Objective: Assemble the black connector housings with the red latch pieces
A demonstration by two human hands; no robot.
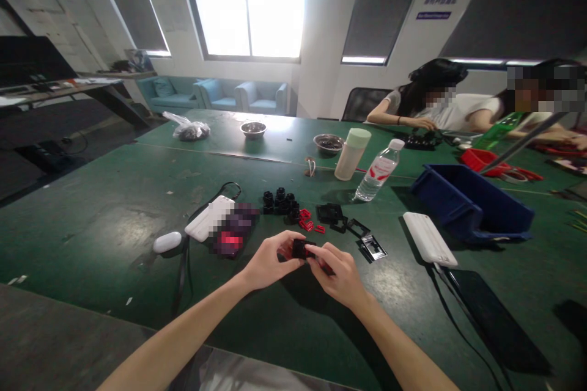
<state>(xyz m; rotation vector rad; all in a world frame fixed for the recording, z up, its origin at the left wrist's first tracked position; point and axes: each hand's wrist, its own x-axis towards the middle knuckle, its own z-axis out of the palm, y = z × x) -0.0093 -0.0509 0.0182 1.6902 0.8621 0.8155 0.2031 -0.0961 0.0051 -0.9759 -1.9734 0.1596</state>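
Between the fingertips of my left hand [270, 261] is a small black plastic part [300, 249], held above the green table. My right hand [337, 272] is closed at its right side, with a bit of red showing by its fingers; whether that is a separate red piece is hard to tell. Just beyond my hands lie a cluster of small black parts [280, 203] and several small red clips [306, 220]. To the right of those are flat black frames [331, 214] and a frame with a shiny face [374, 247].
A white power bank [204, 220], a phone and an earbud case [167, 242] lie left. Rightward stand a water bottle [378, 171], a blue bin [472, 201], another power bank [428, 238] and a black phone [498, 317]. Metal bowls [252, 129] sit farther back. Two people work at the far right.
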